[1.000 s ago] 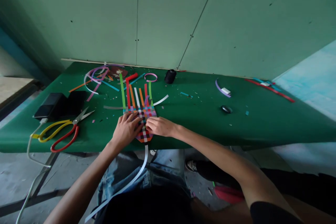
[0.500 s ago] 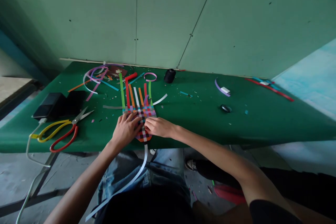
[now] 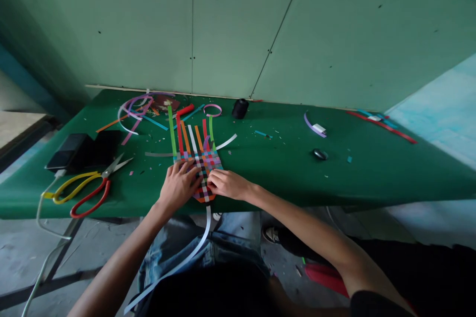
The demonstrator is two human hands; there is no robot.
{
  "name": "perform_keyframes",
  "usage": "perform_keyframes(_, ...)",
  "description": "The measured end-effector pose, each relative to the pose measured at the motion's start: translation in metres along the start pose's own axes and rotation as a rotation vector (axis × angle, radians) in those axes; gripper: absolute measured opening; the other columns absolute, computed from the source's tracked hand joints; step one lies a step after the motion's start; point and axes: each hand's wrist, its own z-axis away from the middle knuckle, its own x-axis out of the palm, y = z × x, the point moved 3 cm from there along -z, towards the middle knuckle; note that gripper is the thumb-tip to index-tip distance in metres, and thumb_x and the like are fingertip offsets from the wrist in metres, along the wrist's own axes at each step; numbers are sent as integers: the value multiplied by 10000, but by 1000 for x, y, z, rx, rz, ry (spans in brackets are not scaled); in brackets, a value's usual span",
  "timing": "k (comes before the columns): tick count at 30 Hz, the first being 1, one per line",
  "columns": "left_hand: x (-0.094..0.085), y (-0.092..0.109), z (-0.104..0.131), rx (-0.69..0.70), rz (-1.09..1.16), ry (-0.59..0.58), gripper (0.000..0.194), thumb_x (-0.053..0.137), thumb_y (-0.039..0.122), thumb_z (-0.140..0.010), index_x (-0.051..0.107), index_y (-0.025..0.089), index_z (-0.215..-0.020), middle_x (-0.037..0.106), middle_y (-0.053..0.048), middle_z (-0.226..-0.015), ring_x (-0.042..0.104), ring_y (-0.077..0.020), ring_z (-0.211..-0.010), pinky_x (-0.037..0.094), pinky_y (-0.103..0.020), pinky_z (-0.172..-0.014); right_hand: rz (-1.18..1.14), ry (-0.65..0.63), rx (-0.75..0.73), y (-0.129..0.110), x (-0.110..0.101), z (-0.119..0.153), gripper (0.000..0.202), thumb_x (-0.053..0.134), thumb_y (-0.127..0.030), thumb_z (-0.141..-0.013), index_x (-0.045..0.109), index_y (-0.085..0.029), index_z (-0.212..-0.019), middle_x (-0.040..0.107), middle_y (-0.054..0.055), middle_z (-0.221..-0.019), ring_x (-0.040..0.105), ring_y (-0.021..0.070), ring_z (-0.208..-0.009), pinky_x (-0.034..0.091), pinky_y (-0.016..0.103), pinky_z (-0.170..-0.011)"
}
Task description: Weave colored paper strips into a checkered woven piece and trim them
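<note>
A woven mat of coloured strips (image 3: 203, 197) lies at the table's front edge, its loose green, red, orange and white ends fanning out at the far side. My left hand (image 3: 180, 180) rests flat on the mat's left part, fingers spread. On the mat's right side, my right hand (image 3: 229, 184) has its fingers curled and pressed together, gripping the weave; the fingertips are partly hidden. From the near end a long white strip (image 3: 201, 242) hangs over the edge onto my lap.
Scissors (image 3: 99, 184) with yellow and red handles lie left, beside a black device (image 3: 70, 151) with a white cable. Behind are loose strips (image 3: 130, 114) and a black thread spool (image 3: 240, 108). To the right lie a small dark oval object (image 3: 320, 154) and red strip (image 3: 383, 127).
My right hand has shifted slightly right and nearer to me along the mat. The left hand stays in nearly the same place.
</note>
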Motion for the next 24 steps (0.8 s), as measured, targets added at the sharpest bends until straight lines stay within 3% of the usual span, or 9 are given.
perform_keyframes(7, 0, -1, 1, 7, 8, -2, 311, 613, 399, -1021, 711, 304, -1299, 619, -72, -1508, 520, -362, -1341, 476, -558, -1066, -84, 17, 37, 1, 0, 10, 149, 548, -169, -1067, 674, -141, -990, 703, 99, -983, 692, 211, -951, 598, 361, -878)
perform_keyframes(13, -2, -3, 4, 105, 48, -4, 352, 556, 346, -1056, 688, 311, -1381, 614, -98, -1513, 511, -348, -1393, 447, -579, -1117, -269, 146, 209, 3, -11, 25, 148, 586, -195, -1068, 705, -166, -1150, 725, 87, -1111, 706, 194, -1056, 608, 351, -955)
perform_keyframes(19, -7, -3, 6, 273, 139, -81, 433, 571, 184, -1020, 690, 361, -1396, 661, -77, -1447, 550, -301, -1393, 421, -560, -1160, -184, 163, 237, -10, -9, 30, 212, 634, -220, -1047, 728, -209, -1237, 719, 88, -1179, 684, 219, -1093, 607, 406, -993)
perform_keyframes(24, -9, -6, 10, 345, 121, -157, 515, 565, 166, -1003, 622, 356, -1478, 609, -82, -1527, 505, -309, -1461, 368, -584, -1205, -103, 167, 189, -17, -7, 34, 232, 632, -174, -1033, 748, -205, -1232, 714, 97, -1175, 647, 243, -1129, 592, 419, -983)
